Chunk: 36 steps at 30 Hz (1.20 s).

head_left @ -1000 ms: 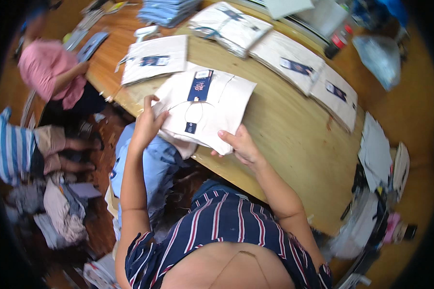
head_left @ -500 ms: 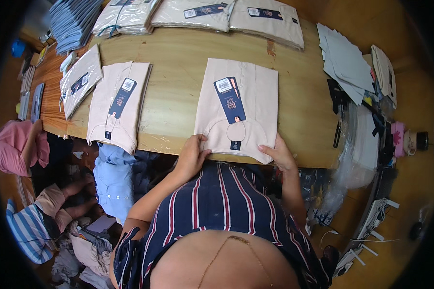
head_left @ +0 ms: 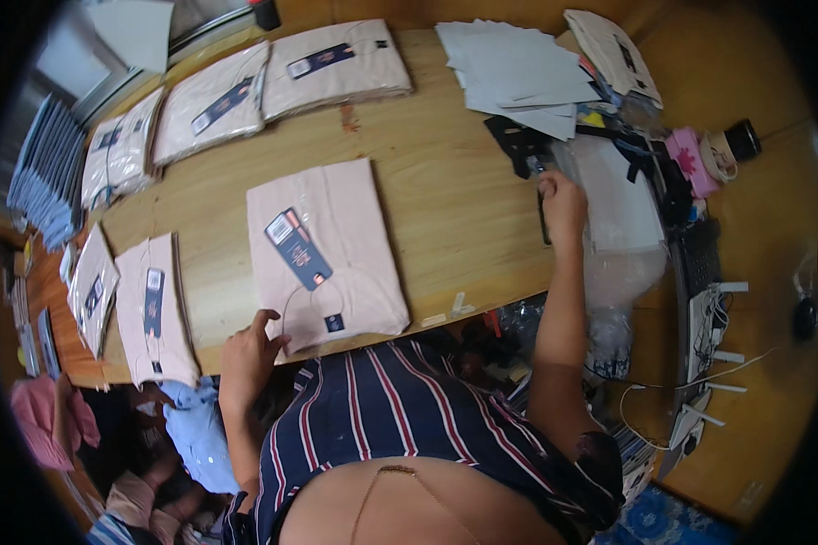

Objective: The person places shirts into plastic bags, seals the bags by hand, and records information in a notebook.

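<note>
A folded pale pink shirt [head_left: 354, 236] lies flat on the wooden table in front of me, a navy hang tag [head_left: 297, 250] on its front. My left hand [head_left: 248, 356] is at its near left corner, thumb by the cloth edge, the fingers loosely bent and apart from the thumb. Off to the right, my right hand [head_left: 564, 204] reaches over the table with its fingers closed beside a black strap-like item [head_left: 513, 145] and a dark, thin object [head_left: 544, 221]. What is pinched in those fingers is too small to tell.
Bagged folded shirts [head_left: 336, 68] line the table's far side. Another folded pink shirt [head_left: 157, 309] and a bagged one [head_left: 94, 291] lie left. Grey-white sheets [head_left: 518, 68] and clear plastic bags [head_left: 620, 200] are at the right. A person in pink [head_left: 53, 422] is at far left.
My right hand has let go of the shirt's near right corner and moved far right to the black item. The left hand stays at the near left corner, its grip loosened. The view has turned right.
</note>
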Tool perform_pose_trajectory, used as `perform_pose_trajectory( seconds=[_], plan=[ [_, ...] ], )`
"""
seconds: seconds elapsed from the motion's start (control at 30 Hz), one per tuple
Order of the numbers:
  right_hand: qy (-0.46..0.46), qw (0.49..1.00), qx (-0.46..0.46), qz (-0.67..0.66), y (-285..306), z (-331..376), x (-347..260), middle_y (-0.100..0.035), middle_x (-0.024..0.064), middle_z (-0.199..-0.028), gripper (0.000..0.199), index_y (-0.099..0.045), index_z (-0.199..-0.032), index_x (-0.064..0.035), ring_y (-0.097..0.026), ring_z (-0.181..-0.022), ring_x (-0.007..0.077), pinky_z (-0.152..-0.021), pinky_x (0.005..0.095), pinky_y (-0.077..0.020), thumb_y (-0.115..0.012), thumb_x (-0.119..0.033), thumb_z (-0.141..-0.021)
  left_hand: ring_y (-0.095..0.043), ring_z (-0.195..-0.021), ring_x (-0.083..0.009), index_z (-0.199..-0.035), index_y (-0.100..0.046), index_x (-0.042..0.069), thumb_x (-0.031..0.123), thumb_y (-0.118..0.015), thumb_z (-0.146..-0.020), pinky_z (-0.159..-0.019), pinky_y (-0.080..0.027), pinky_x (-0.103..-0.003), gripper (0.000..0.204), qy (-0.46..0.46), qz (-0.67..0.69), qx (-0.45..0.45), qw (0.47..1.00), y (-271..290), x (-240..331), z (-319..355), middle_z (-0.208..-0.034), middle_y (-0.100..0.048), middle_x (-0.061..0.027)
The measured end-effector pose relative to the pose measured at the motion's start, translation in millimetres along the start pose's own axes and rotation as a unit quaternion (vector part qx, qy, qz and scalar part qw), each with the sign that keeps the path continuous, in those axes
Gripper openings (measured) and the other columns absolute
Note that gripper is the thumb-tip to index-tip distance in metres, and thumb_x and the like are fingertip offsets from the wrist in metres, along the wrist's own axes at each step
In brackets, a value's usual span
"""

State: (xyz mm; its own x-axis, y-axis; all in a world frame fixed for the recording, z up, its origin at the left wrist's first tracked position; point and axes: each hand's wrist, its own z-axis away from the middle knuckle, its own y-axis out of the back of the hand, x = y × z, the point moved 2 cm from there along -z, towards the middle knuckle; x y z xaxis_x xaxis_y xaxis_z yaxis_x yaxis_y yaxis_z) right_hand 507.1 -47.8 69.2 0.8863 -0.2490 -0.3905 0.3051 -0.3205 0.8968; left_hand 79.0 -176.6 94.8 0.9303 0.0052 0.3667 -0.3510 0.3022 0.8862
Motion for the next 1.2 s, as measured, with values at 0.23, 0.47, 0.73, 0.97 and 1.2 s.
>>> perform_pose_trajectory(
  seconds=[0.23, 0.47, 0.73, 0.97, 1.2],
  plan=[
    [-0.268, 0.929, -0.046, 0.250, 12, -13, 74, -0.057, 0.0154, -0.096, 0.022, -0.058, -0.090, -0.0075, -0.054, -0.093, 0.0265, -0.073, 0.0406, -0.0427, -0.059, -0.019, -0.071, -0.056, -0.058, -0.0299, -0.096, -0.049, 0.008, 0.018, -0.061, -0.071, -0.052, -0.041, -0.037, 0.030, -0.031, 0.042, -0.048, 0.998, -7, 30, -11, -0.063, -0.056, -0.0132],
    [-0.157, 0.961, 0.057, 0.221, 57, 50, 34, -0.061, 0.0119, -0.071, 0.008, -0.061, -0.068, -0.0101, -0.060, -0.065, 0.0282, -0.056, 0.0368, -0.0459, -0.056, -0.015, -0.071, -0.054, -0.060, -0.0277, -0.097, -0.051, 0.007, 0.013, -0.061, -0.069, -0.054, -0.041, -0.036, 0.031, -0.126, 0.093, -0.022, 0.987, -9, 60, -34, -0.064, -0.054, -0.0111],
    [-0.009, 0.991, -0.095, 0.094, -54, 116, -97, -0.060, 0.0111, -0.085, 0.023, -0.058, -0.092, -0.0055, -0.058, -0.074, 0.0290, -0.067, 0.0402, -0.0452, -0.051, -0.020, -0.076, -0.043, -0.094, -0.0318, -0.109, -0.047, 0.007, 0.012, -0.051, -0.075, -0.082, -0.034, -0.041, 0.034, -0.380, 0.084, 0.146, 0.910, -45, 146, -102, -0.100, -0.047, -0.0138],
    [0.122, 0.985, -0.087, 0.083, -24, 124, -21, -0.046, 0.0042, -0.117, 0.044, -0.049, -0.112, -0.0108, -0.037, -0.111, 0.0224, -0.090, 0.0419, -0.0292, -0.058, -0.014, -0.069, -0.013, -0.124, -0.0377, -0.125, -0.029, 0.038, 0.047, -0.048, -0.075, -0.093, -0.010, -0.060, 0.055, -0.299, -0.198, 0.020, 0.933, -93, 120, -181, -0.137, -0.015, -0.0075],
    [0.068, 0.971, -0.224, -0.053, -3, 110, 34, -0.047, 0.0085, -0.104, 0.043, -0.050, -0.106, -0.0079, -0.042, -0.105, 0.0252, -0.085, 0.0342, -0.0346, -0.061, -0.005, -0.065, -0.014, -0.125, -0.0324, -0.118, -0.041, 0.025, 0.032, -0.051, -0.078, -0.093, -0.014, -0.060, 0.042, -0.313, -0.275, 0.038, 0.908, -82, 152, -203, -0.133, -0.024, -0.0060]
  ],
)
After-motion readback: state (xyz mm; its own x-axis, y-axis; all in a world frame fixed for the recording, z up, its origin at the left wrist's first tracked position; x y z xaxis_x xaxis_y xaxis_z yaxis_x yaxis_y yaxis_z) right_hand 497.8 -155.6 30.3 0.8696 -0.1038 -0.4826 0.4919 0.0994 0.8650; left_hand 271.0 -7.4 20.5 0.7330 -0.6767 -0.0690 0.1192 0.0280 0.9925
